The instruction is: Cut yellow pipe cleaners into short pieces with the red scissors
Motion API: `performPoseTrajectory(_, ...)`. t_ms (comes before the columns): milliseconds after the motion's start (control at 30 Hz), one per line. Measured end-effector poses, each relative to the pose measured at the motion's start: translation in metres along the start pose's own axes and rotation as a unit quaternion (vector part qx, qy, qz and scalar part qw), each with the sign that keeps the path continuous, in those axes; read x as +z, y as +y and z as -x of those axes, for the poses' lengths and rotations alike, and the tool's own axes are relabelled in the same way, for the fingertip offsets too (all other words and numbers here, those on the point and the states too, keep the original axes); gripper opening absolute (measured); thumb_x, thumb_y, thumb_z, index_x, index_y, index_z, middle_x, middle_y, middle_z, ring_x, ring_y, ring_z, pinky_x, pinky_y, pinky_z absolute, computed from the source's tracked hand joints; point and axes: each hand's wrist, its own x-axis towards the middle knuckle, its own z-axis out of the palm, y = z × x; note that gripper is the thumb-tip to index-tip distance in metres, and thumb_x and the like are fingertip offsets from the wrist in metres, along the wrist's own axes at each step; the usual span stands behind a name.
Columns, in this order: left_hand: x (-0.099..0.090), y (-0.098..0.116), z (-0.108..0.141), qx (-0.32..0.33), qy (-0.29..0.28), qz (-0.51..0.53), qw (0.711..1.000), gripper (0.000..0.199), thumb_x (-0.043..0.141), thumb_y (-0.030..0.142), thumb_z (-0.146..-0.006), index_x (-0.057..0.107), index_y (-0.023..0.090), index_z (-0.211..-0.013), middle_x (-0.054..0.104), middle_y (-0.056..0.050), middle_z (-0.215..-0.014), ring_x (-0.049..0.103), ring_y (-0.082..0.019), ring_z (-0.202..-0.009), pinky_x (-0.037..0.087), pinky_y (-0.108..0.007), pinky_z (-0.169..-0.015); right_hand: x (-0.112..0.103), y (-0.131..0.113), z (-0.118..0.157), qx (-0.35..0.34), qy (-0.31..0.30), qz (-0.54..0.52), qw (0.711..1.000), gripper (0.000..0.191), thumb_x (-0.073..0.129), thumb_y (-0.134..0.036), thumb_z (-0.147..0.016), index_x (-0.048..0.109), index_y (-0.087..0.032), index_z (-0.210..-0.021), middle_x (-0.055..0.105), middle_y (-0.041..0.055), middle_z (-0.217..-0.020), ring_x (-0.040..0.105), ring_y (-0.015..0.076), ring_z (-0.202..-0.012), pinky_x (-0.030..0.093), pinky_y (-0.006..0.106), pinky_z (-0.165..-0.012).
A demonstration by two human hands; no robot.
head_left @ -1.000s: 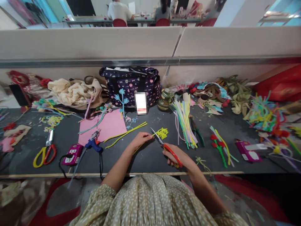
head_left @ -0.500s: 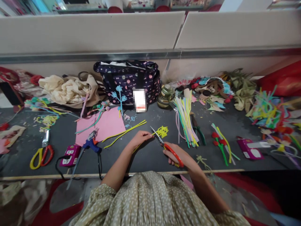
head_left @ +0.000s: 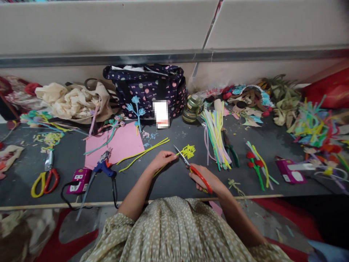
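Observation:
My left hand (head_left: pixel 164 160) pinches a yellow pipe cleaner (head_left: pixel 160 171), whose short tip sticks out past the fingers while the rest trails back under the hand. In my right hand (head_left: pixel 204 177) is a pair of scissors (head_left: pixel 200 176) with red and yellow handles, its blades pointing up and left and meeting the tip of the pipe cleaner. Just beyond the blades lies a small heap of short yellow cut pieces (head_left: pixel 188 151). Two long yellow pipe cleaners (head_left: pixel 144 153) rest on the dark table to the left of this heap.
Left of me are a pink sheet (head_left: pixel 128 142), a blue glue gun (head_left: pixel 104 167), a purple box (head_left: pixel 79 181) and other scissors (head_left: pixel 48 178). A patterned bag (head_left: pixel 149 91) and a glass jar (head_left: pixel 192 109) stand behind. Pipe cleaner bundles (head_left: pixel 216 138) and pliers (head_left: pixel 230 149) lie right.
The head view has tilted slightly downward. Both hands, the scissors and the yellow pipe cleaner keep nearly the same position.

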Motion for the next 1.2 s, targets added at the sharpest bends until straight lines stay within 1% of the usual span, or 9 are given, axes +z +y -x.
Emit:
performPoseTrajectory(133,-0.009,0.006,0.009,0.011,-0.016,-0.043,0.999,0.043,0.062,0.053,-0.077,0.073,0.012,-0.085,0.062,-0.001,-0.070,0.047,-0.011,-0.063,0.033,-0.022,-0.060,-0.002,-0.002,0.000,0.003,-0.012,0.016,1.000,0.023,0.045,-0.035,-0.090,0.056,-0.021,-0.105,0.054,-0.0057,-0.045,0.057,0.0125,-0.037,0.038,0.016,-0.035)
performPoseTrajectory(267,-0.017,0.005,0.014,-0.006,-0.043,-0.072,0.996,0.040,0.062,0.049,-0.077,0.072,0.011,-0.088,0.060,-0.001,-0.066,0.046,-0.011,-0.060,0.032,-0.023,-0.058,-0.004,-0.002,-0.002,0.021,-0.020,0.019,0.999,0.024,0.044,-0.035,-0.091,0.055,-0.020,-0.106,0.053,-0.0055,-0.045,0.057,0.0142,-0.037,0.039,0.018,-0.035)
performPoseTrajectory(400,-0.020,0.002,0.013,-0.011,-0.059,-0.077,0.995,0.040,0.061,0.049,-0.078,0.071,0.012,-0.089,0.061,-0.001,-0.067,0.048,-0.011,-0.060,0.033,-0.022,-0.058,-0.004,-0.001,-0.005,0.024,-0.016,0.007,1.000,0.026,0.046,-0.031,-0.090,0.053,-0.020,-0.112,0.052,-0.0075,-0.047,0.055,0.0106,-0.036,0.037,0.016,-0.037)
performPoseTrajectory(500,-0.020,0.000,0.011,-0.010,-0.066,-0.078,0.995,0.041,0.060,0.050,-0.079,0.071,0.012,-0.090,0.062,-0.001,-0.068,0.049,-0.012,-0.061,0.033,-0.022,-0.059,-0.001,0.000,-0.006,0.028,-0.005,0.009,1.000,0.030,0.045,-0.028,-0.089,0.051,-0.021,-0.117,0.050,-0.0087,-0.049,0.054,0.0106,-0.035,0.036,0.016,-0.035)
performPoseTrajectory(700,-0.022,-0.007,0.008,-0.005,-0.067,-0.072,0.995,0.041,0.058,0.050,-0.080,0.071,0.012,-0.090,0.062,-0.001,-0.068,0.050,-0.012,-0.063,0.035,-0.022,-0.060,0.002,0.002,-0.007,0.015,0.000,-0.009,1.000,0.033,0.046,-0.025,-0.085,0.051,-0.021,-0.118,0.051,-0.0088,-0.050,0.053,0.0112,-0.035,0.036,0.017,-0.034)
performPoseTrajectory(900,-0.021,-0.009,0.007,0.002,-0.063,-0.078,0.995,0.042,0.058,0.051,-0.080,0.072,0.013,-0.090,0.062,0.000,-0.068,0.050,-0.012,-0.062,0.036,-0.023,-0.061,0.003,0.005,-0.008,0.007,-0.010,-0.028,1.000,0.026,0.043,-0.025,-0.086,0.052,-0.021,-0.109,0.047,-0.0093,-0.043,0.051,0.0123,-0.033,0.035,0.017,-0.033)
performPoseTrajectory(1067,-0.018,-0.007,0.011,0.005,-0.050,-0.071,0.996,0.041,0.059,0.050,-0.080,0.072,0.012,-0.089,0.061,0.000,-0.067,0.049,-0.011,-0.062,0.034,-0.022,-0.060,0.007,-0.004,-0.007,0.003,0.025,-0.066,0.997,0.019,0.038,-0.026,-0.087,0.053,-0.021,-0.098,0.044,-0.0098,-0.044,0.045,0.0089,-0.031,0.033,0.016,-0.034)
performPoseTrajectory(1133,-0.018,-0.007,0.013,0.009,-0.046,-0.068,0.997,0.040,0.060,0.049,-0.079,0.072,0.012,-0.088,0.061,0.000,-0.068,0.049,-0.011,-0.062,0.034,-0.022,-0.060,0.008,-0.007,-0.006,0.010,0.032,-0.069,0.997,0.020,0.038,-0.028,-0.087,0.053,-0.020,-0.099,0.043,-0.0098,-0.043,0.044,0.0086,-0.030,0.031,0.015,-0.033)
performPoseTrajectory(1200,-0.018,-0.008,0.014,0.011,-0.040,-0.056,0.998,0.040,0.061,0.048,-0.079,0.072,0.011,-0.088,0.063,-0.001,-0.070,0.050,-0.011,-0.063,0.036,-0.022,-0.061,0.008,-0.005,-0.005,0.017,0.028,-0.058,0.998,0.025,0.042,-0.029,-0.086,0.054,-0.020,-0.106,0.043,-0.0098,-0.040,0.046,0.0091,-0.030,0.031,0.014,-0.032)
